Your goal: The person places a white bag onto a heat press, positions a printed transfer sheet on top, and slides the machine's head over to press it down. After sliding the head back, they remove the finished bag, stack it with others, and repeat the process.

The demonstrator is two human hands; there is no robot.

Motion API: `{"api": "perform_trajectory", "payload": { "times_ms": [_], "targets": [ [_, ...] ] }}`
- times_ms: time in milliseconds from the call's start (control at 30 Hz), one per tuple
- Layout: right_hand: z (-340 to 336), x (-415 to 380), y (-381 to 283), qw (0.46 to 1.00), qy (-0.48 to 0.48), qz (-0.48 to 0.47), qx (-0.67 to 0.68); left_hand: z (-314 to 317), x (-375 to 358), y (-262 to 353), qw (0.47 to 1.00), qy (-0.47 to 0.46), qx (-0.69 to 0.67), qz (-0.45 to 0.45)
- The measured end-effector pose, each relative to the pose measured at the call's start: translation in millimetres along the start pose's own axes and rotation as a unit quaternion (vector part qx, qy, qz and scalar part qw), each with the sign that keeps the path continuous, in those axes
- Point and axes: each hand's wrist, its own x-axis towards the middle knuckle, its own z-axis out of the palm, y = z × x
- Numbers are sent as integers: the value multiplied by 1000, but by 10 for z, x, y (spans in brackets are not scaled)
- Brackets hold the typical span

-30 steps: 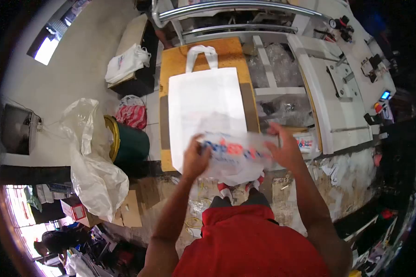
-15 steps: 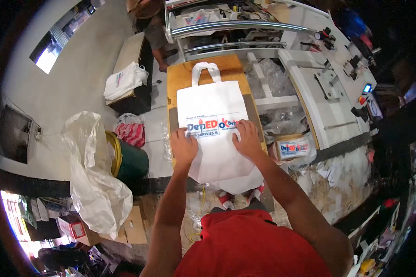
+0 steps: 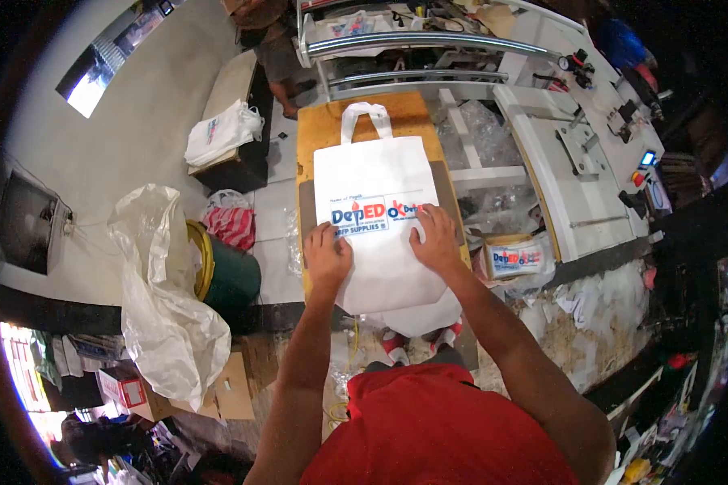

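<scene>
A white cloth tote bag [image 3: 376, 174] lies face up on a brown and grey board, its loop handle [image 3: 366, 113] pointing away from me. Blue and red print reading "DepED" crosses the bag's middle. My left hand [image 3: 329, 252] rests on the bag's left edge beside the print, fingers forward and thumb apart. On the right edge, my right hand [image 3: 435, 241] lies with its fingers over the end of the print and its thumb spread inward. The near end of the bag hangs toward me, with more white material [image 3: 429, 319] showing under it.
A white frame with metal bars [image 3: 437, 42] stands beyond the board. To the right are a machine bed [image 3: 574, 186] and a printed box [image 3: 514, 257]. Leftward stand a green bin [image 3: 234, 279], a plastic sheet [image 3: 166, 299] and stacked white bags [image 3: 222, 136]. Another person's legs [image 3: 279, 73] show behind.
The tote bag sits slightly farther from me, and its near end looks straighter. Both hands stay on its side edges. The whole view has shifted slightly.
</scene>
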Motion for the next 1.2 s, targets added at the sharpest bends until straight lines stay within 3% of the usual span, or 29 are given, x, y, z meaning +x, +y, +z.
{"api": "perform_trajectory", "payload": {
  "times_ms": [1000,1200],
  "targets": [
    [-15,-13,-15,1000,14,-8,-19,8,-24,-35,1000,-2,-6,-6],
    [22,-21,20,1000,16,7,-10,30,-45,-75,995,24,-77,-64]
  ]
}}
